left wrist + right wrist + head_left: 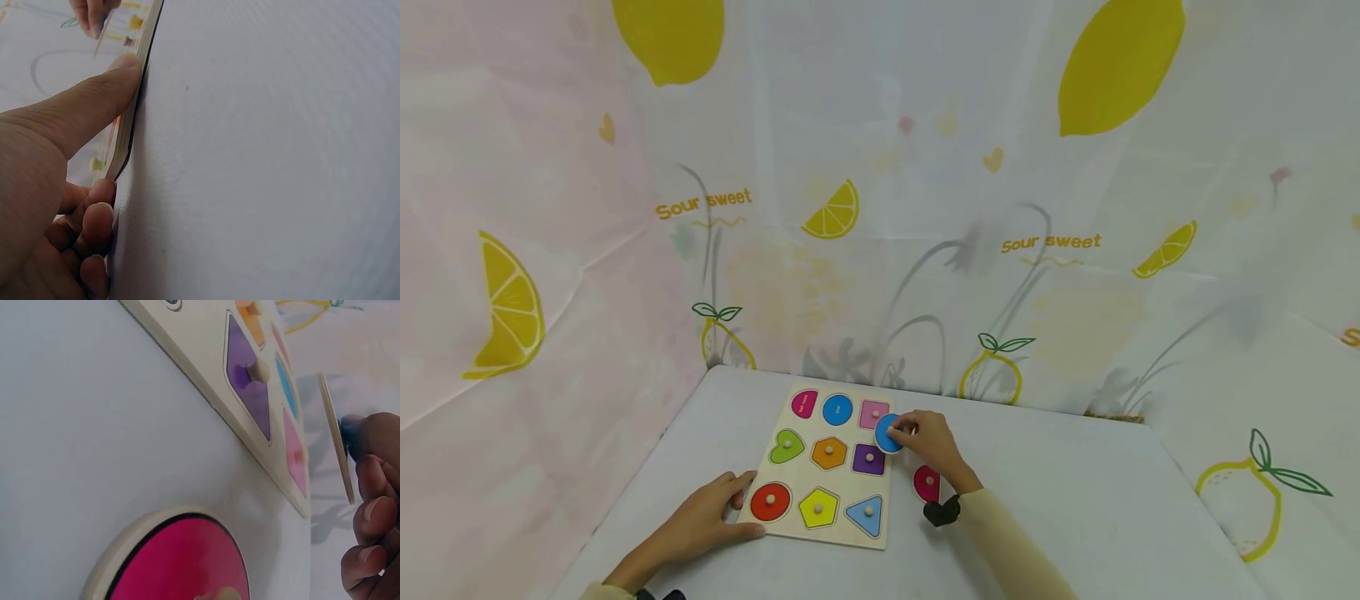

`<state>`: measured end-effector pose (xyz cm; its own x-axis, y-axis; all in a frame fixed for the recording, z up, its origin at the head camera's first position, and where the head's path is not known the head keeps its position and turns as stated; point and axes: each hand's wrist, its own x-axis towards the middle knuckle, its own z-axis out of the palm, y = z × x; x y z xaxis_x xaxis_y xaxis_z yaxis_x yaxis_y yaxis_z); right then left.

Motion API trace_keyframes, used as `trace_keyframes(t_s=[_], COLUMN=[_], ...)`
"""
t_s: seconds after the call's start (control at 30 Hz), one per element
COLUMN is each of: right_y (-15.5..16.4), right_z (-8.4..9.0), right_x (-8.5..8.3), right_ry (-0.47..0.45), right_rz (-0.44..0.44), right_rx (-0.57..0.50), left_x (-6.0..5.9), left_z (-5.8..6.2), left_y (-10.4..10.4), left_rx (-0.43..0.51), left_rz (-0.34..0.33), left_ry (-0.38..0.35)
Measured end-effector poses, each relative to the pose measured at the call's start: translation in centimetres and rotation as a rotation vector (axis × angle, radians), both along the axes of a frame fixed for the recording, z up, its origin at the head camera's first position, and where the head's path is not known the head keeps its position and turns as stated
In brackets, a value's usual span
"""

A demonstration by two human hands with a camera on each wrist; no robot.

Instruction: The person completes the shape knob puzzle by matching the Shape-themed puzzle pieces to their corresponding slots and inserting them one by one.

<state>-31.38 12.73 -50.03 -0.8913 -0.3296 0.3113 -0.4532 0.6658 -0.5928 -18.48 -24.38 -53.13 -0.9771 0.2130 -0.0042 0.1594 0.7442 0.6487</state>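
My right hand point(931, 440) pinches the small knob of a blue oval puzzle piece point(886, 435). It holds the piece tilted over the right edge of the wooden puzzle board point(801, 477), beside the pink square piece point(868, 408). In the right wrist view the blue piece point(335, 440) shows edge-on, raised above the table. My left hand point(703, 517) holds the board's near left corner, thumb point(94, 103) along the near edge and curled fingers at the left side. Two recesses are bare: a blue one point(837, 409) and a magenta one point(802, 404).
A magenta knobbed piece point(927, 483) lies on the white table point(1060, 500), right of the board under my right wrist. Several other knobbed pieces sit in the board, among them a red circle point(760, 505) and a purple square point(865, 467). A lemon-print curtain point(880, 275) stands behind.
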Motion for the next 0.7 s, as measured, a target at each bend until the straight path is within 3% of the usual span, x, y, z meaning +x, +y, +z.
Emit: trace_keyframes(t_s=[0.17,0.4,0.7], right_y=[-1.0,-2.2,-3.9], right_z=[0.2,0.3,0.0], right_x=[-0.4,-1.3,-2.1], right_ry=[-0.002,0.003,-0.015], right_rz=[0.02,0.046,0.017], right_rx=[0.005,0.003,0.0], left_x=[0.0,0.0,0.0], left_z=[0.0,0.2,-0.1], left_y=[0.0,-0.2,-0.4], left_rx=[0.002,0.013,0.023], left_rz=[-0.018,-0.087,-0.081], left_ry=[0.012,0.084,0.056])
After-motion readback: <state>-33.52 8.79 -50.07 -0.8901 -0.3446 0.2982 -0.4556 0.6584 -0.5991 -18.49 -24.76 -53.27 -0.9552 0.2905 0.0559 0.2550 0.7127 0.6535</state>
